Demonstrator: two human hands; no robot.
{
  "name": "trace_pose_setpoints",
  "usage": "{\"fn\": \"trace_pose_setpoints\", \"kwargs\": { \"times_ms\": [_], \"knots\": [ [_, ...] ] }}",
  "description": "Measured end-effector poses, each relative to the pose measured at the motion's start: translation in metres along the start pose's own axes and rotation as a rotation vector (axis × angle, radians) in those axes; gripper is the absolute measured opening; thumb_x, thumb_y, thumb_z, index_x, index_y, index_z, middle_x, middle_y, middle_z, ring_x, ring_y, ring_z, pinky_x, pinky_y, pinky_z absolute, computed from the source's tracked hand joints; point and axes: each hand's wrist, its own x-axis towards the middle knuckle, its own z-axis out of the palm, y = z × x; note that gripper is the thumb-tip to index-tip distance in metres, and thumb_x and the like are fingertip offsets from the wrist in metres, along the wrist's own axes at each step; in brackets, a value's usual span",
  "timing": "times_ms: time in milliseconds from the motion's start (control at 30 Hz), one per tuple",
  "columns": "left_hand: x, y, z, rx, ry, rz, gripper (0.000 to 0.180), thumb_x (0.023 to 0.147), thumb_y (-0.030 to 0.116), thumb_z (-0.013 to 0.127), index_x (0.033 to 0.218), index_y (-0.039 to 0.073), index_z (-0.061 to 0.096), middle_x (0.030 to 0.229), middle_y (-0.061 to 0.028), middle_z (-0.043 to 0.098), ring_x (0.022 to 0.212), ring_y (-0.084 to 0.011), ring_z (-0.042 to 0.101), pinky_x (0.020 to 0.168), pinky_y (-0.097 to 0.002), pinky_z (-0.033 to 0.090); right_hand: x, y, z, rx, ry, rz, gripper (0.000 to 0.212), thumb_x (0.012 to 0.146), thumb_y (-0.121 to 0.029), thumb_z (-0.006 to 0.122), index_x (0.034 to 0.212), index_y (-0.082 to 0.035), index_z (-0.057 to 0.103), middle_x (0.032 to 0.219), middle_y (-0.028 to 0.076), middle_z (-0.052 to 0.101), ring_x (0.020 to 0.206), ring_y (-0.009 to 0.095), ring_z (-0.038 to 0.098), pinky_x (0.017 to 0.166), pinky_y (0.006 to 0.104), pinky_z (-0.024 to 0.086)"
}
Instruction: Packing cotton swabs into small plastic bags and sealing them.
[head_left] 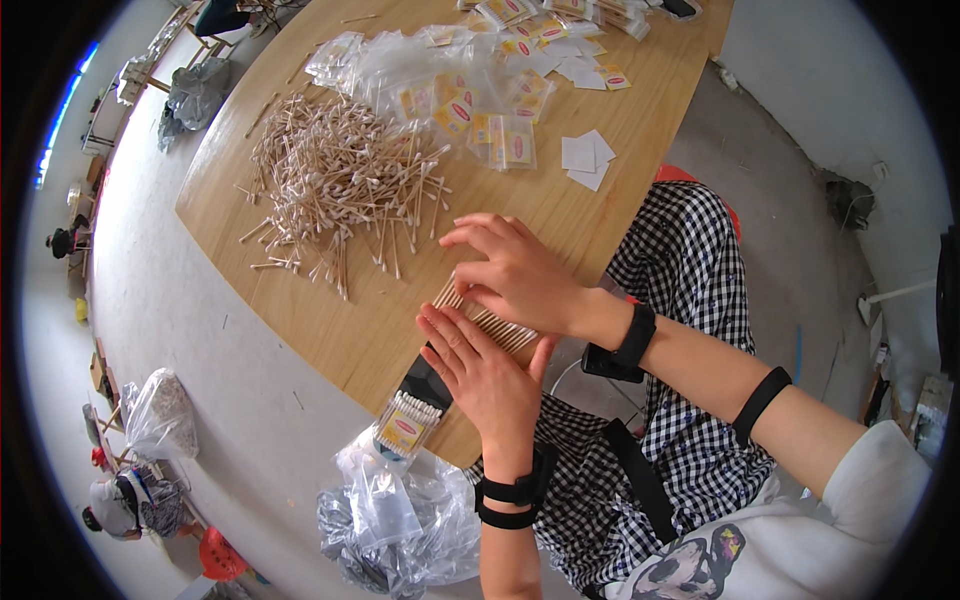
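Observation:
My left hand (478, 368) lies flat with its fingers stretched out, over the near side of a row of cotton swabs (508, 332) at the table's near corner. Just beyond it, my right hand (520, 272) hovers over the same row, fingers curved and apart, with nothing visible in them. The swabs lie side by side; both hands cover part of the row. Left of my left hand is a dark flat piece (428, 380), and at the table edge sits a clear bag of cotton swabs (404, 424) with a yellow and white label card.
A large heap of loose cotton swabs (345, 175) spreads over the table (300, 315). Behind it lie clear plastic bags (410, 60), labelled packets (505, 142) and white cards (588, 158). A big clear plastic sack (400, 520) is below the corner. People sit far left.

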Motion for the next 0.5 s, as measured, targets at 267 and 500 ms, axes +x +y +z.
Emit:
{"fn": "trace_pose_setpoints", "kwargs": {
  "times_ms": [267,500],
  "knots": [
    [-0.017,-0.006,-0.02,-0.002,-0.044,-0.004,0.108,0.084,0.063,0.063,0.146,-0.016,0.025,0.16,-0.029,0.013,0.151,-0.0394,0.008,0.121,-0.0503,0.005,0.016,0.018,-0.003,-0.082,0.022,0.011,0.01,0.077,-0.011,0.074,0.085,-0.009,0.069,0.124,0.009,0.058,0.127,0.03,0.048,0.105,0.0413,0.039],
    [-0.04,-0.013,-0.018,-0.861,0.197,-0.212,0.096,0.094,0.066,0.044,0.154,-0.004,0.017,0.163,-0.0223,0.012,0.152,-0.036,0.008,0.122,-0.0488,0.006,-0.03,-0.02,-0.016,0.495,0.137,0.374,0.027,0.098,-0.021,0.059,0.122,-0.007,0.06,0.134,0.013,0.054,0.13,0.029,0.048,0.111,0.0403,0.036]
  ]
}}
